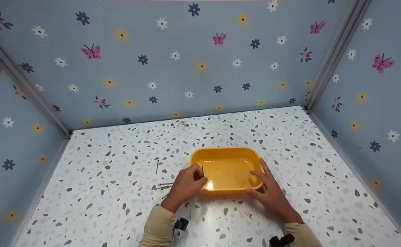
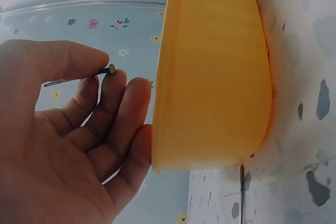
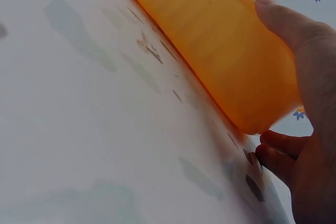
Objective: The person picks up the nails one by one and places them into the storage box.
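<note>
My left hand (image 1: 188, 180) pinches a nail (image 2: 107, 70) between thumb and fingertips, over the left end of a yellow plastic tray (image 1: 226, 150). The nail's flat round head shows in the left wrist view, with its thin shank pointing back toward the palm. In that view the little finger lies right at the tray's rim. At the tray's right end, my right hand (image 1: 270, 192) grips the wall, thumb at the near rim, one finger reaching over the inside and others along the outside.
Several loose nails (image 1: 164, 184) lie on the speckled white tabletop (image 1: 111, 185) left of the tray, partly behind the left hand. A single nail (image 1: 157, 167) lies a little farther back. Blue patterned panels (image 1: 186, 75) stand around the back and sides.
</note>
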`<state>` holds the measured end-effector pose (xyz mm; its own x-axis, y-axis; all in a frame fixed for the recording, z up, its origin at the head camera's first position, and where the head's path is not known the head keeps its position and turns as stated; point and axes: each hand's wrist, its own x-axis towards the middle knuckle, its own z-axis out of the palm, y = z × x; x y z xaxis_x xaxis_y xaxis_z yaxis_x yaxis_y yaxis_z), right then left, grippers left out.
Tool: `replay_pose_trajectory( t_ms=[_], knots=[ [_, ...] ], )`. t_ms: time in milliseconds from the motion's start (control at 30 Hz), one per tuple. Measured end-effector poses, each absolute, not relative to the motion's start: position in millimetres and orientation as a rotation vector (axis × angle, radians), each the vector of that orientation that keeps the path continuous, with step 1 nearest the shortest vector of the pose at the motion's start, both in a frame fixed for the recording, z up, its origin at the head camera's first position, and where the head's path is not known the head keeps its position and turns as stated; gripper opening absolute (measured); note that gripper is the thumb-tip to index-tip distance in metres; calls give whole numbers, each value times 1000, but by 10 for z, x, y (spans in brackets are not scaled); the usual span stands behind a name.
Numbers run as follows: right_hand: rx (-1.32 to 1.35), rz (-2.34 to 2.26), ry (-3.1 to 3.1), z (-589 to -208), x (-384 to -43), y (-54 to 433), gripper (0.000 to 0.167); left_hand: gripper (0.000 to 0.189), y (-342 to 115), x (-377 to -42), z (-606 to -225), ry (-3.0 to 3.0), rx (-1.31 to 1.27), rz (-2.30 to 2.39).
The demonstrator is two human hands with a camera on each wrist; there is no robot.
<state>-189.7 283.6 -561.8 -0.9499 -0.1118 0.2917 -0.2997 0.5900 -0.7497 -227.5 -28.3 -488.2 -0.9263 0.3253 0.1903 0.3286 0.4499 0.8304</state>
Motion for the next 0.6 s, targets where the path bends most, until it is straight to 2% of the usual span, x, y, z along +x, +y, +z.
replay_pose_trajectory(
  t_ms=[600],
  knots=[
    [320,1334,-2618,-5605,-1886,2833,68,16,-114,-2456,-4742,-2944,-743,-1141]
  ],
)
